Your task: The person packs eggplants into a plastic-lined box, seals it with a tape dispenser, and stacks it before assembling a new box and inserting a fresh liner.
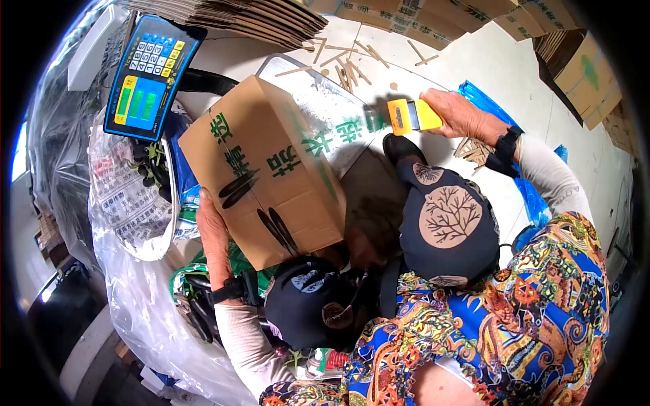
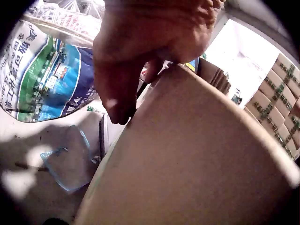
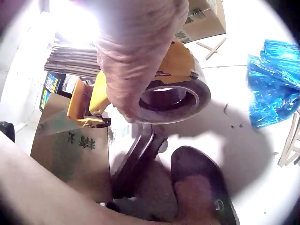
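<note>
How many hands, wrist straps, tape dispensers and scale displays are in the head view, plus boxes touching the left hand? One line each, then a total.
Hands: 2, left hand and right hand
Wrist straps: 2, left strap and right strap
Tape dispenser: 1
Scale display: 1
Box touching the left hand: 1
Total: 7

The count runs to one left hand (image 1: 214,233) and one right hand (image 1: 460,116), with two wrist straps (image 1: 506,144). There is one upright-sided carton (image 1: 254,145) in front of the person, one yellow tape dispenser (image 1: 414,115), one tape roll (image 3: 201,101), one scale display (image 1: 145,78) and one stack of flattened cartons (image 1: 244,20). One shoe (image 3: 187,161) shows. The wooden sticks (image 1: 349,73) number more than ten; their overlap prevents an exact count.
</note>
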### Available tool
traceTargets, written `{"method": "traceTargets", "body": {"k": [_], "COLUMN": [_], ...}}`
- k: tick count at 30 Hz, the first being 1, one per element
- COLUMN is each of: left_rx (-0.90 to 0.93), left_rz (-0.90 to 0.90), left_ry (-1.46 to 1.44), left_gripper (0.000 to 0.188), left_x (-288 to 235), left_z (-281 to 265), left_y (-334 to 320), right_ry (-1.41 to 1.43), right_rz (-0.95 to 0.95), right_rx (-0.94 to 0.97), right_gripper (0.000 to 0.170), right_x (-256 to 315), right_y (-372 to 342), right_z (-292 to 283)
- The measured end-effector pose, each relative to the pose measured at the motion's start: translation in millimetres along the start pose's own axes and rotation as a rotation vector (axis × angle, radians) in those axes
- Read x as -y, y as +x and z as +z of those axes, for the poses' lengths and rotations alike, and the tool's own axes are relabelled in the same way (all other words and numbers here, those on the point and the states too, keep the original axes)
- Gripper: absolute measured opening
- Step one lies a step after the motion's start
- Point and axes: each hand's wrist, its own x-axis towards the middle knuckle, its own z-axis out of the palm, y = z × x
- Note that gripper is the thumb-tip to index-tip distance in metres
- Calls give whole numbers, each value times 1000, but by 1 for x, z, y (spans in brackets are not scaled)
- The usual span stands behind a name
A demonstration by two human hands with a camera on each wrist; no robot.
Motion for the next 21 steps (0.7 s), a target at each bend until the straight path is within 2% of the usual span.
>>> {"method": "traceTargets", "body": {"k": [5, 8, 11, 14, 15, 17, 19, 20, 21], "left_rx": [30, 60, 32, 66, 63, 69, 52, 47, 44], "left_rz": [-14, 31, -27, 5, 11, 23, 10, -4, -19], "left_ry": [-33, 18, 52, -78, -105, -93, -81, -90, -97], "left_gripper": [73, 72, 71, 70, 70, 70, 70, 71, 73], "left_x": [4, 10, 19, 11, 9, 10, 5, 5, 4], "left_z": [-2, -7, -11, -3, -2, -4, -1, -1, -1], "left_y": [2, 4, 9, 3, 2, 1, -1, -1, -1], "right_ry": [44, 95, 59, -28, -99, -168, -189, -343, -195], "right_rz": [24, 54, 33, 1, 93, 154, 141, 172, 8], "right_rx": [-74, -26, 11, 41, 118, 218, 259, 254, 195], "right_gripper": [49, 49, 52, 41, 41, 41, 45, 46, 43], "right_x": [0, -10, -10, 11, 29, 52, 65, 71, 77], "right_y": [-11, -15, -13, 10, 23, 48, 75, 89, 99], "right_z": [-1, 0, 2, 3, -3, -9, 5, 28, 28]}}
